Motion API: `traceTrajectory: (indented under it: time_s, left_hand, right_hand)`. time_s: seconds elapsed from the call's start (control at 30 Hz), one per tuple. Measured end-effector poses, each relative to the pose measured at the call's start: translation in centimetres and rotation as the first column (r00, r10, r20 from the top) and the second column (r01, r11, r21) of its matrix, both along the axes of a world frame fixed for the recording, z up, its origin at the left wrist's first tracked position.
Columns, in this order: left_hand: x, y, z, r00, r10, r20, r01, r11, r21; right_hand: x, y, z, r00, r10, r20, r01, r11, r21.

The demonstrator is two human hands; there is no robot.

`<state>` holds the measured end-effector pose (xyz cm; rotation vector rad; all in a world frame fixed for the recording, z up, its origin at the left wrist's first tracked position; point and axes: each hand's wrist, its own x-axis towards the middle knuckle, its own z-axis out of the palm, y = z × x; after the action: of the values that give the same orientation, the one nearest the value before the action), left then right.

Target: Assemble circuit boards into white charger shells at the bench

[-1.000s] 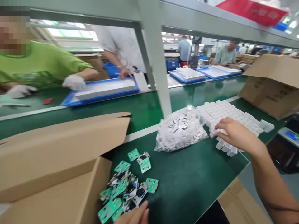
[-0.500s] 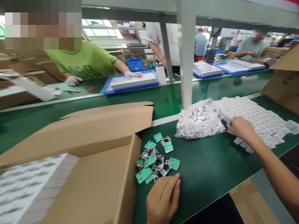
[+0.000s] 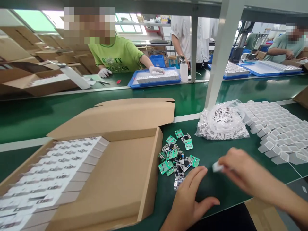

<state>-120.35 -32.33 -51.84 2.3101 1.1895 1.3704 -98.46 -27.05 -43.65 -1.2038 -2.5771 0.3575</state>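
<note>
Single head-worn view, looking forward and down from close above a dark-green flat workbench [image 3: 240, 144], facing across it toward a second green bench [image 3: 72, 118] beyond.

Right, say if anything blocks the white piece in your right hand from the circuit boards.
Nothing: only green mat lies between the white piece in the right hand and the circuit boards; the left hand sits just below.
</note>
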Motion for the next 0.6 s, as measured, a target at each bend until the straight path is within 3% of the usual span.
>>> traceTrajectory:
  time_s: [0.07,0.1,0.17,0.23,0.3,0.33,0.47,0.6]
  left_hand:
    - [-0.1,-0.1,0.0,0.993,-0.05,0.107,0.072,0.975,-0.21]
    - [-0.2,-0.1,0.1,0.982,-0.025,0.185,0.081,0.95,-0.301]
    - [-0.5,-0.2,0.3,0.905,0.158,0.395,0.02,0.912,-0.411]
    - [-0.8,-0.2,0.6,0.706,0.383,0.596,-0.1,0.886,-0.452]
    - [-1.0,-0.2,0.8,0.545,0.466,0.697,-0.18,0.877,-0.446]
    - [-1.1,-0.3,0.9,0.525,0.463,0.714,-0.192,0.882,-0.431]
    - [-1.2,-0.5,0.2,0.581,0.416,0.699,-0.198,0.906,-0.374]
    - [-1.3,-0.1,-0.1,0.652,0.341,0.677,-0.158,0.935,-0.319]
  right_hand:
    - [-3.4,-0.8,-0.1,0.935,0.279,-0.218,-0.304,0.948,-0.092]
    - [-4.6,-0.5,-0.2,0.902,0.3,-0.309,-0.353,0.927,-0.129]
    - [-6.1,1.0,-1.1,0.903,0.182,-0.389,-0.276,0.94,-0.202]
    - [-6.7,2.8,-2.5,0.939,0.028,-0.343,-0.125,0.956,-0.265]
    - [-6.9,3.9,-4.3,0.963,-0.018,-0.268,-0.065,0.952,-0.298]
    - [-6.9,4.1,-5.1,0.967,-0.015,-0.254,-0.066,0.949,-0.308]
    - [-6.5,4.1,-6.6,0.949,-0.062,-0.309,-0.047,0.942,-0.332]
    - [-4.6,4.6,-5.2,0.884,-0.143,-0.444,-0.077,0.894,-0.441]
